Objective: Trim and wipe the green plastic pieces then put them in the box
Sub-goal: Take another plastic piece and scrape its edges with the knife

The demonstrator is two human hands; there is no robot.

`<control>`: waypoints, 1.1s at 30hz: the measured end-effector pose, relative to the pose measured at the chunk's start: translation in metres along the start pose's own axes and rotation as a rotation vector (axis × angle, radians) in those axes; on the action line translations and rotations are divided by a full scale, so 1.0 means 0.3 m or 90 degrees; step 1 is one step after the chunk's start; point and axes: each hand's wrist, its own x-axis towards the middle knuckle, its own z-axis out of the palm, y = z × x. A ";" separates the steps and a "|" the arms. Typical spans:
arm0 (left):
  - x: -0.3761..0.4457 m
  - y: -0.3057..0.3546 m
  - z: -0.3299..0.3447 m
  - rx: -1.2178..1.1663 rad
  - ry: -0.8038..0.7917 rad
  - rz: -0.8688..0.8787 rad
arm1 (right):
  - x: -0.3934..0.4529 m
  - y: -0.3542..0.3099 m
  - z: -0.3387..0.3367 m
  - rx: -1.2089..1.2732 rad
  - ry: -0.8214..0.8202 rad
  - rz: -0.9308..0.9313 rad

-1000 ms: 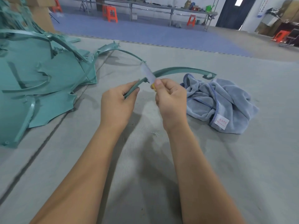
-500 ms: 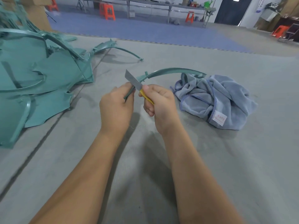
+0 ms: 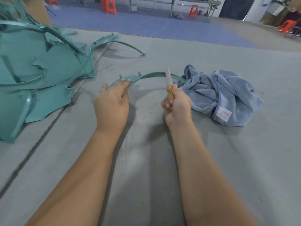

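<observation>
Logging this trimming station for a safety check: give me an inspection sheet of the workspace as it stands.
Surface: grey mat, small scraps in front of the arms.
Job's things: curved green strip lying on the mat; pile of green pieces at left; no box in view.
Clutter: blue towel, bunched, at the strip's right end.
Hands: left hand fingers flat on the strip; right hand grips a yellow-handled knife, blade up.
Cables: nothing seen.
Surroundings: orange stools, long bench, blue floor.

Grey mat [image 3: 211, 160], blue floor [image 3: 146, 25], orange stools [image 3: 109, 5].
</observation>
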 end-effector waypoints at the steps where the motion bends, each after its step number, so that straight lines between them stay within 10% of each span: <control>1: 0.002 -0.004 -0.008 -0.005 0.012 -0.003 | 0.010 -0.003 -0.012 0.026 0.015 0.008; 9: 0.019 0.003 -0.008 -0.063 0.078 -0.061 | 0.004 -0.026 -0.032 0.121 0.027 -0.001; 20: 0.110 -0.005 -0.011 -0.802 0.091 -0.481 | -0.038 -0.009 0.019 -0.145 -0.033 -0.054; 33: 0.103 -0.053 0.051 -0.773 -0.029 -0.636 | -0.056 -0.001 0.013 -0.274 0.072 -0.177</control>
